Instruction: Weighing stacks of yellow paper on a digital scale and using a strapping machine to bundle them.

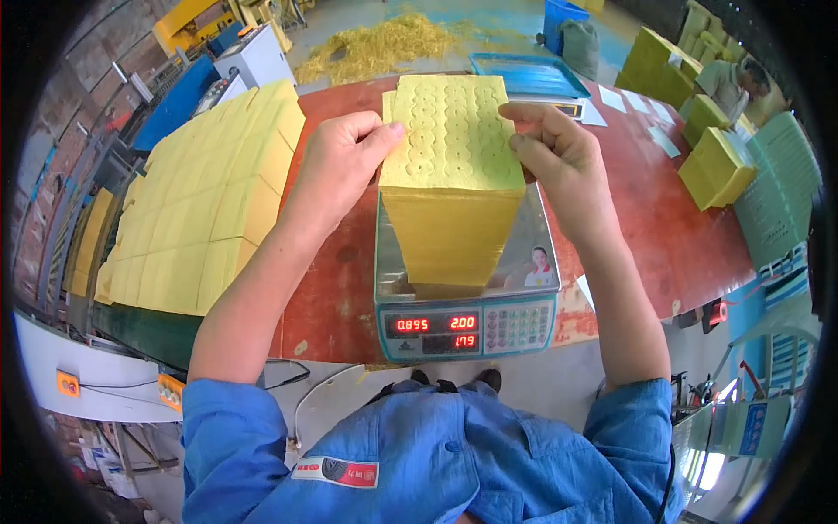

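Note:
A tall stack of yellow paper (454, 231), its top sheet embossed with rows of round coin-like shapes, stands on the metal pan of a digital scale (393, 262). My left hand (349, 153) is closed at the stack's upper left edge, its thumb on the top sheet. At the opposite edge, my right hand (563, 157) has bent fingers, with the index tip and thumb against the paper's side. Red digits glow on the scale's front panel, beside a keypad. The fingertips behind the stack's edges are partly hidden.
Many yellow paper stacks (196, 210) sit packed together on the left. The red table (628, 218) carries loose white slips, a blue tray (528, 74) and more yellow bundles (716, 170) at right, near another person (733, 87). Yellow scraps (375, 48) cover the floor beyond.

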The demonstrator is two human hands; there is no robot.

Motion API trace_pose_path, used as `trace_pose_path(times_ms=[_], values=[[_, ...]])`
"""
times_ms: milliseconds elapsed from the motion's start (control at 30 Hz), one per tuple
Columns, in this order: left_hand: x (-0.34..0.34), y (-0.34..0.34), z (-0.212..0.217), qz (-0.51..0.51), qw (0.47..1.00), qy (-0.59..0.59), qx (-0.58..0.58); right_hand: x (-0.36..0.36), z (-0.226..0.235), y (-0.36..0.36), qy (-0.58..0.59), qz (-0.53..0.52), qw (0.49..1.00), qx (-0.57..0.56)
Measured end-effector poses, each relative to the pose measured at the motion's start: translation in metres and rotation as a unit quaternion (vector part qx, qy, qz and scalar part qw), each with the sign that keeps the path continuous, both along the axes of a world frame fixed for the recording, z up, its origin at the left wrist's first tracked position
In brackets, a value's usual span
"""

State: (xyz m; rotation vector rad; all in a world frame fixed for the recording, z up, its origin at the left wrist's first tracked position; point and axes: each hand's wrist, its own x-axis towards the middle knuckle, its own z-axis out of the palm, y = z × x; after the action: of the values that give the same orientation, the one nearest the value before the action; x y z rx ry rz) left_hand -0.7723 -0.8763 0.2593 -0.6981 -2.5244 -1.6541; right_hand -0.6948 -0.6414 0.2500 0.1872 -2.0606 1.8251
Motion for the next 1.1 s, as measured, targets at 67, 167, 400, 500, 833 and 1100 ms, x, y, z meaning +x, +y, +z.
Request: trace_pose_path(times_ms=[67,167,400,500,833,1100], values=[[-0.003,-0.002,-0.004,-0.005,1.000,0.010,-0.008,0.000,-0.001,-0.003,0.002,0.001,1.000,-0.013],[-0.004,-0.002,-0.007,-0.008,1.000,0.006,0.003,-0.001,-0.003,-0.004,0.000,-0.005,1.000,-0.014],[0.002,-0.007,-0.013,0.015,0.998,0.061,-0.005,0.004,-0.010,-0.010,0.008,-0.025,1.000,-0.015],[0.014,-0.009,-0.013,0.032,0.996,0.031,0.079,0.015,-0.010,-0.012,0.016,-0.047,0.998,-0.040],[0.098,-0.100,-0.133,0.154,0.955,-0.218,0.130,0.099,-0.048,-0.024,0.010,-0.108,0.992,-0.058],[0.185,-0.120,-0.165,0.230,0.927,-0.231,0.187,0.126,-0.074,-0.028,-0.011,-0.030,0.987,-0.155]])
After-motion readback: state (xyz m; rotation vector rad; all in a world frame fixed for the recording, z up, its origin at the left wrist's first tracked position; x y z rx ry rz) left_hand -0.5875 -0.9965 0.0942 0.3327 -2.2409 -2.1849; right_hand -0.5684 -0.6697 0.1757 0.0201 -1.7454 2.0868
